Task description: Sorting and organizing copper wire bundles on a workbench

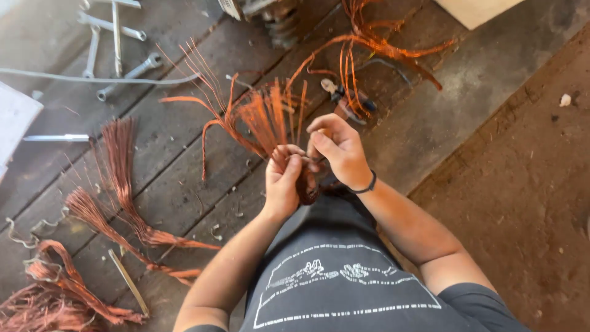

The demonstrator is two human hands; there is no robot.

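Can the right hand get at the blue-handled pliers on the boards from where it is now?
Probably yes. The pliers lie just beyond the right hand, with only loose strands of copper wire draped across them. But that hand is busy on the copper wire bundle, shared with the left hand.

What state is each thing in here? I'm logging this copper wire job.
Left hand: closed around the base of the copper wire bundle.
Right hand: fingers pinching at the bundle's top.
Copper wire bundle: held upright, strands fanned out.
Loose wire bundles: lying flat on the wooden boards.
Wrenches: lying idle.
Pliers: lying on boards, untouched.
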